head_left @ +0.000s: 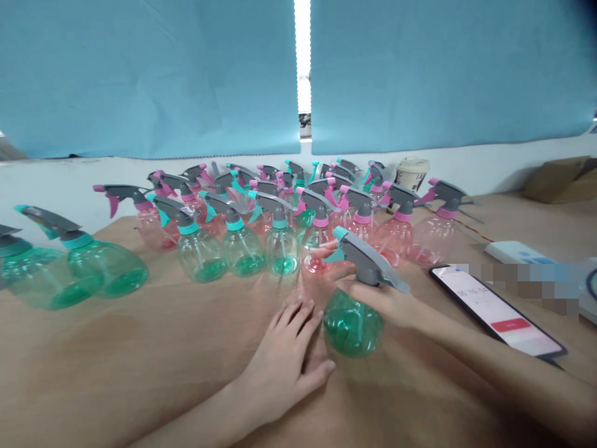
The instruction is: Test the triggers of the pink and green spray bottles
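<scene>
My right hand (394, 305) is closed round the neck of a green spray bottle (353, 326), just under its grey and turquoise trigger head. The bottle stands nearly upright with its nozzle toward the left, and some fingers are hidden behind it. Palm down on the table, my left hand (280, 370) lies with fingers stretched out and nothing in it, its thumb and fingertips close to the bottle's left side. Beyond both hands stand a clear green spray bottle (282, 249) with a turquoise collar and a pink spray bottle (314, 249).
Several more pink and green spray bottles (198, 255) crowd the back of the wooden table (186, 361). Two green bottles (107, 267) are at the left. A phone (497, 311), a white box (522, 255), a paper cup (410, 174) and a cardboard box (559, 180) lie rightward.
</scene>
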Motion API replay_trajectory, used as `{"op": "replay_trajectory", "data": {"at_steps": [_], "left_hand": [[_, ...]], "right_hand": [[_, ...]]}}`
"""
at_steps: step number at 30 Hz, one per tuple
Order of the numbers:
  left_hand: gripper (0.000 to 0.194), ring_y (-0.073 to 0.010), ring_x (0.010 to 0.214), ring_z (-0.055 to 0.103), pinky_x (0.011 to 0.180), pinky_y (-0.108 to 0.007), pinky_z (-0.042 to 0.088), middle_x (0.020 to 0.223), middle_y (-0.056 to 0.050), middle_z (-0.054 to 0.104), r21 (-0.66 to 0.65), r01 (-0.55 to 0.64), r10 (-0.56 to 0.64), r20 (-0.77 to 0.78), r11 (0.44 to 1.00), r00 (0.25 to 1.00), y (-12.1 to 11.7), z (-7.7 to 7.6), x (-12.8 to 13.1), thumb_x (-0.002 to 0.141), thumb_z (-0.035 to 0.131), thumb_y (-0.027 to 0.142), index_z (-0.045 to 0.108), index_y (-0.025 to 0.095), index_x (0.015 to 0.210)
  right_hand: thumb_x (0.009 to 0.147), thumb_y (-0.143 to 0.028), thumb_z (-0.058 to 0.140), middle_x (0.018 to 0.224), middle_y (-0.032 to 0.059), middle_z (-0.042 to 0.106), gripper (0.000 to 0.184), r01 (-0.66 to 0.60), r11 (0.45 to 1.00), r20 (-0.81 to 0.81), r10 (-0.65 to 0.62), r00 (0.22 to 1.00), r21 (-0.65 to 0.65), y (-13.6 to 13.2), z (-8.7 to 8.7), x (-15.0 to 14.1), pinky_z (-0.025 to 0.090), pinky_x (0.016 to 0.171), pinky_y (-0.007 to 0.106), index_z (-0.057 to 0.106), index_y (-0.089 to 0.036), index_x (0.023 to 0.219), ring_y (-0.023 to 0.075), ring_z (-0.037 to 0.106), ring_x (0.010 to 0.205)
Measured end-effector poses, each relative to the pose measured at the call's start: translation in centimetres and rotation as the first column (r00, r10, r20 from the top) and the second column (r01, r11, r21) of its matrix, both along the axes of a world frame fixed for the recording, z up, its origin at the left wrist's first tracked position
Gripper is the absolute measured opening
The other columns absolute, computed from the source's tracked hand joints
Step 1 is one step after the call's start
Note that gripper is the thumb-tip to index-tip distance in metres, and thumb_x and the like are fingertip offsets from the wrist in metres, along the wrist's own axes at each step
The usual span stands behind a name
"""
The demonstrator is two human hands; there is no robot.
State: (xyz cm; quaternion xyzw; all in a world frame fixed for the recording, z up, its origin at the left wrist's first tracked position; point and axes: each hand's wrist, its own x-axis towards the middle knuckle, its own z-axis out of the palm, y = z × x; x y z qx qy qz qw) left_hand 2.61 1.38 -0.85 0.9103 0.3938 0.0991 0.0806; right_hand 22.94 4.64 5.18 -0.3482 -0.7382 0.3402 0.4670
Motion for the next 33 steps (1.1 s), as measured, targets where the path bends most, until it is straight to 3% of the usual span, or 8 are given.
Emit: {"op": "replay_trajectory", "data": {"at_steps": [4,10,18,22,28,33], "left_hand": [[0.060,-0.0307,0.132,0.027,0.106,-0.050,0.026,0.143,-0.010,0.036,-0.004,-0.003,0.003,-0.018,1.000,1.000,-0.03,0.09,-0.01,0.085,0.050,0.050,0.040,0.018,0.134],[0.060,-0.0307,0.132,0.026,0.106,-0.050,0.026,0.143,-0.010,0.036,0.004,-0.002,0.002,-0.004,1.000,1.000,-0.07,0.01,-0.02,0.085,0.051,0.051,0.041,0.017,0.133],[0.061,-0.0305,0.132,0.027,0.106,-0.049,0.025,0.143,-0.010,0.036,-0.001,-0.004,0.004,-0.017,1.000,1.000,0.01,0.08,0.00,0.085,0.050,0.052,0.041,0.016,0.133],[0.061,-0.0299,0.133,0.027,0.107,-0.049,0.024,0.144,-0.011,0.034,-0.001,-0.002,0.002,-0.025,1.000,1.000,-0.02,0.06,-0.06,0.085,0.051,0.051,0.040,0.015,0.134],[0.061,-0.0300,0.133,0.027,0.106,-0.050,0.025,0.144,-0.011,0.034,-0.001,-0.005,0.005,-0.023,1.000,1.000,-0.13,0.10,-0.02,0.086,0.049,0.052,0.040,0.015,0.134],[0.061,-0.0300,0.133,0.026,0.106,-0.049,0.025,0.144,-0.010,0.034,-0.001,-0.004,0.004,-0.034,1.000,0.999,-0.03,0.09,0.05,0.086,0.049,0.052,0.040,0.015,0.134]], "right_hand": [[0.071,-0.011,0.048,0.085,0.0007,0.065,0.030,-0.017,1.000,0.004,0.016,1.000,0.007,0.20,-0.25,0.07,0.050,0.077,0.033,0.059,-0.025,0.096,0.0168,0.062,0.081],[0.070,-0.008,0.048,0.113,0.0034,0.060,0.049,-0.035,0.999,-0.001,0.035,0.999,0.009,0.32,-0.29,0.18,0.048,0.082,0.035,0.050,-0.025,0.116,0.0162,0.061,0.084],[0.071,-0.014,0.048,0.074,-0.0022,0.061,0.033,0.023,0.998,0.047,-0.020,0.999,-0.054,0.01,-0.22,0.24,0.044,0.056,0.027,0.056,-0.025,0.100,0.0126,0.052,0.057],[0.069,-0.013,0.047,0.067,-0.0046,0.054,0.034,0.019,0.998,0.034,-0.017,0.999,-0.060,-0.07,-0.17,0.24,0.039,0.052,0.025,0.053,-0.024,0.100,0.0109,0.045,0.051],[0.068,-0.016,0.046,0.058,-0.0057,0.047,0.019,0.059,0.996,0.066,-0.054,0.996,-0.062,-0.23,-0.01,0.13,0.036,0.049,0.025,0.052,-0.025,0.083,0.0111,0.040,0.048],[0.068,-0.015,0.046,0.064,-0.0058,0.049,0.033,0.069,0.996,0.041,-0.066,0.997,-0.052,-0.26,-0.02,-0.02,0.035,0.048,0.025,0.049,-0.026,0.099,0.0106,0.036,0.046]]}}
